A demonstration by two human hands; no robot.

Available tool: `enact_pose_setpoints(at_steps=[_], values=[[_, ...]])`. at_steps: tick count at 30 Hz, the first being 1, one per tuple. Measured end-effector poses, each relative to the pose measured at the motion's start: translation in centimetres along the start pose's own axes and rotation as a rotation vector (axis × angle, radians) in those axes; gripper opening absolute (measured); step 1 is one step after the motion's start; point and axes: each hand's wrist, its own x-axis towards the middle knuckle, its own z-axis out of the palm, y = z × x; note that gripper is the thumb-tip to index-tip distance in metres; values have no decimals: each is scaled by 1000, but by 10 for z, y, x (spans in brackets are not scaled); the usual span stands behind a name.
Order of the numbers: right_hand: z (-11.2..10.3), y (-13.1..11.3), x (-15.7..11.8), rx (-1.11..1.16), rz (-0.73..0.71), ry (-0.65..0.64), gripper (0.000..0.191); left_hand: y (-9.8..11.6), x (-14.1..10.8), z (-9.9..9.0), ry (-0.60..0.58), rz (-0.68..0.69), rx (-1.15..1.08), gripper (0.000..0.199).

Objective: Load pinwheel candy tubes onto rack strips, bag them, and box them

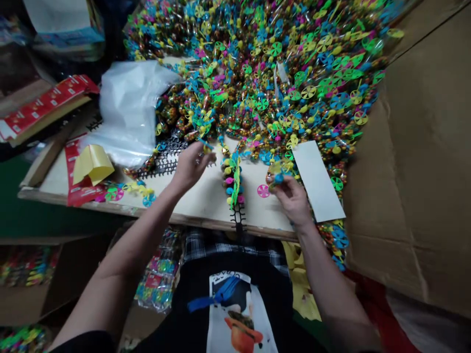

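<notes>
My left hand [193, 164] is closed at the upper left of the black rack, its fingertips on a small toy with a blue and yellow top, partly hidden by the fingers. Between thumb and fingers of my right hand [293, 198] is a candy-filled toy tube [276, 180] with a blue cap, blurred. Between the hands, a black plastic rack [238, 218] carries a row of toy tubes [232, 179] with pink, blue, yellow and green tops. A loose pink fan wheel [263, 190] lies just left of my right hand.
A large heap of candy-filled toy tubes [257, 73] covers the table's back. Clear plastic bags [130, 108], black racks [165, 159], a yellow card [93, 164] and red packaging [47, 105] lie left. A white card [318, 181] and tall cardboard [408, 157] stand right.
</notes>
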Motion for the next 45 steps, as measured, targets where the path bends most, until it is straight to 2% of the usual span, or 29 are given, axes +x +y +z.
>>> enact_pose_setpoints(at_steps=[3,5,7,12,18,23,26,30,32,34,38,41,43,45], values=[[10,9,-34,1,53,-86,28,10,-60,8,-77,-95,-107,15],[18,11,-45,-56,55,-156,27,15,-84,18,-78,-154,-187,17],[26,11,-50,-139,16,-199,23,20,-97,29,-57,-226,-280,20],[41,10,-53,-309,-102,-199,17,35,-112,46,31,-391,-469,17],[44,13,-57,-297,-44,-145,20,62,-128,48,64,-497,-537,12],[46,18,-55,39,137,13,34,65,-131,47,145,-572,-567,14],[46,18,-54,267,211,121,42,62,-132,42,184,-559,-586,14],[43,5,-56,431,216,179,40,69,-131,28,299,-548,-702,19],[42,-7,-59,441,180,195,39,80,-128,19,304,-562,-774,20],[42,-22,-62,414,138,180,38,95,-123,12,205,-571,-808,20],[42,-54,-69,284,49,26,38,124,-110,6,-150,-583,-881,29],[41,-69,-72,242,5,-57,39,137,-104,5,-381,-625,-972,40],[40,-72,-74,244,8,-88,41,141,-104,5,-468,-648,-1031,43],[39,-73,-77,237,25,-117,45,143,-106,6,-502,-661,-1070,42]])
